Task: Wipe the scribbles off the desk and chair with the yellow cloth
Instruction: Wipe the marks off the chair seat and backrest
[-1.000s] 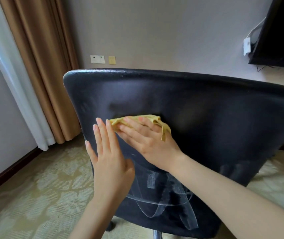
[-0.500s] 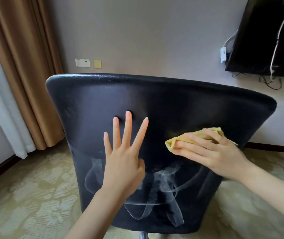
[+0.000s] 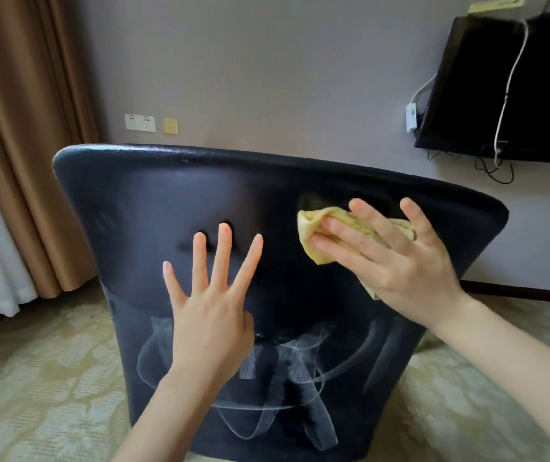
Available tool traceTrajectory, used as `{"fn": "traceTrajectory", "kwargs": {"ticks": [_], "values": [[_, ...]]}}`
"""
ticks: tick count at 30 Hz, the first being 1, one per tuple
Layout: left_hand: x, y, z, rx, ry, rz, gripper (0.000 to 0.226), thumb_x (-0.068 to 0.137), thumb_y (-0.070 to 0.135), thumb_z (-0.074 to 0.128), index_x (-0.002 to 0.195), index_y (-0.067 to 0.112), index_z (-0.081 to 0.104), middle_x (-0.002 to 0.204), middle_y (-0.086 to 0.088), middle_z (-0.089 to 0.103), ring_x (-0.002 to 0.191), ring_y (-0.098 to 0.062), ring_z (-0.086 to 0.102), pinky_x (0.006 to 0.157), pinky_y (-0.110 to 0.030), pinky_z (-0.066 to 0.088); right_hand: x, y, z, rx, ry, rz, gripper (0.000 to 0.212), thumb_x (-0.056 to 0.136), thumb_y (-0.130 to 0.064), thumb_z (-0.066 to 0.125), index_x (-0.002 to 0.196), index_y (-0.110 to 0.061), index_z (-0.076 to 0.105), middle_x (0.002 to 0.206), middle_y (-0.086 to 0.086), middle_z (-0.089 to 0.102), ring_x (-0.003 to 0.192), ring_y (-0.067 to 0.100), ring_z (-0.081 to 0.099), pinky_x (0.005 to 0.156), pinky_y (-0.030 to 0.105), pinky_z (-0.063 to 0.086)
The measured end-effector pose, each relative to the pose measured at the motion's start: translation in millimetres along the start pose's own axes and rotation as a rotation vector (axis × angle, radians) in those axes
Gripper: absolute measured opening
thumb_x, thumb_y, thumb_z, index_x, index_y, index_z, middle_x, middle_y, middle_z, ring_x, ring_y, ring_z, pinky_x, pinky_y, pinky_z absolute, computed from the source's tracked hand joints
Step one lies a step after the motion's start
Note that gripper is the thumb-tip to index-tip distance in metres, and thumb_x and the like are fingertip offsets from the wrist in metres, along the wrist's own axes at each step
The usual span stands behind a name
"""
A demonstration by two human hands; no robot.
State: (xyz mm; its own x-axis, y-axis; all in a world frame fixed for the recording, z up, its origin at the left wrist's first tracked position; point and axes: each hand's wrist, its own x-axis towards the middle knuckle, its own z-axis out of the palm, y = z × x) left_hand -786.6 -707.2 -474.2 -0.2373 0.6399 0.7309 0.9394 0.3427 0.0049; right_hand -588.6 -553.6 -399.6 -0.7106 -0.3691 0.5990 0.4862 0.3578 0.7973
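your right hand (image 3: pixel 397 261) pressing the crumpled yellow cloth (image 3: pixel 313 228) flat-fingered against the upper right of the black padded chair back (image 3: pixel 140 208), your left hand (image 3: pixel 210 315) splayed on its middle, fingers straight, holding nothing, white scribbles (image 3: pixel 267 378) along the lower edge

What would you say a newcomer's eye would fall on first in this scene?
The black chair back fills the middle, with white scribbles looping across its lower part. The right hand presses a yellow cloth flat against its upper right, while the left hand rests with spread fingers on its centre. A dark screen hangs on the wall, upper right.
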Motion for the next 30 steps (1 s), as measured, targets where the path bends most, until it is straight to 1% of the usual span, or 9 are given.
{"fn": "traceTrajectory", "kwargs": {"ticks": [4,9,13,17,21,23,26,28,30], "values": [[0,-12,-3,0.050,0.000,0.011,0.120,0.054,0.006,0.076,0.151,0.027,0.009,0.156,-0.015,0.016,0.141,-0.043,0.019,0.101,-0.072,0.018,46,-25,0,0.039,0.087,0.116,0.050,0.094,-0.010,0.056,0.141,-0.025,0.045,0.146,-0.003,0.040,0.138,0.021,0.032,0.115,0.048,0.012],[-1,-27,-7,0.113,-0.035,-0.018,0.120,0.057,0.002,0.072,0.152,0.029,0.003,0.157,-0.015,0.013,0.143,-0.040,0.016,0.104,-0.071,0.013,49,-71,10,0.013,0.005,0.136,0.046,0.102,-0.015,0.040,0.146,-0.023,0.036,0.152,-0.005,0.032,0.140,0.019,0.028,0.114,0.044,0.014],[-2,-31,-14,0.112,-0.087,-0.084,0.114,0.058,0.004,0.071,0.152,0.028,0.011,0.159,-0.011,0.009,0.145,-0.037,0.012,0.104,-0.072,0.014,28,-97,13,0.143,-0.074,0.048,0.045,0.101,-0.012,0.034,0.145,-0.020,0.039,0.150,-0.003,0.036,0.138,0.014,0.033,0.115,0.040,0.017],[-7,-14,-25,0.002,-0.129,-0.178,0.110,0.064,0.010,0.066,0.152,0.026,0.000,0.160,-0.003,-0.008,0.147,-0.031,-0.002,0.107,-0.067,0.009,-13,-114,12,0.222,-0.200,-0.144,0.045,0.100,-0.006,0.029,0.144,-0.012,0.039,0.150,0.003,0.038,0.138,0.021,0.036,0.115,0.040,0.021],[-12,4,-28,-0.086,-0.120,-0.091,0.112,0.067,0.009,0.065,0.151,0.029,-0.006,0.159,-0.002,-0.013,0.146,-0.033,-0.008,0.109,-0.062,0.004,-56,-105,3,0.250,-0.289,-0.265,0.048,0.096,-0.008,0.040,0.144,-0.009,0.039,0.148,0.004,0.042,0.137,0.022,0.038,0.116,0.040,0.024],[-14,10,-26,-0.100,-0.135,-0.030,0.112,0.067,0.007,0.063,0.151,0.031,-0.007,0.160,-0.003,-0.011,0.146,-0.033,-0.009,0.110,-0.061,0.004,-72,-91,-3,0.257,-0.310,-0.281,0.047,0.097,-0.004,0.037,0.143,-0.010,0.040,0.146,0.004,0.044,0.136,0.022,0.038,0.115,0.040,0.023],[-15,14,-23,-0.102,-0.185,-0.050,0.109,0.071,0.008,0.060,0.150,0.031,-0.012,0.159,0.001,-0.017,0.146,-0.029,-0.010,0.111,-0.061,0.002,-83,-61,-10,0.218,-0.298,-0.266,0.049,0.097,0.003,0.030,0.144,-0.011,0.038,0.147,0.005,0.041,0.138,0.024,0.033,0.115,0.043,0.021],[-14,16,-21,-0.092,-0.193,-0.093,0.107,0.071,0.009,0.059,0.150,0.029,-0.010,0.160,0.001,-0.013,0.147,-0.027,-0.005,0.110,-0.063,0.004,-79,-36,-17,0.199,-0.274,-0.239,0.050,0.097,0.004,0.031,0.143,-0.012,0.039,0.147,0.005,0.042,0.138,0.025,0.031,0.114,0.042,0.020],[-13,19,-18,-0.059,-0.179,-0.113,0.107,0.066,0.008,0.062,0.151,0.024,-0.001,0.161,-0.002,-0.002,0.147,-0.029,0.006,0.109,-0.065,0.009,-65,-10,-23,0.166,-0.224,-0.200,0.047,0.097,0.001,0.040,0.142,-0.014,0.043,0.146,0.004,0.043,0.137,0.025,0.034,0.113,0.042,0.022]]}}
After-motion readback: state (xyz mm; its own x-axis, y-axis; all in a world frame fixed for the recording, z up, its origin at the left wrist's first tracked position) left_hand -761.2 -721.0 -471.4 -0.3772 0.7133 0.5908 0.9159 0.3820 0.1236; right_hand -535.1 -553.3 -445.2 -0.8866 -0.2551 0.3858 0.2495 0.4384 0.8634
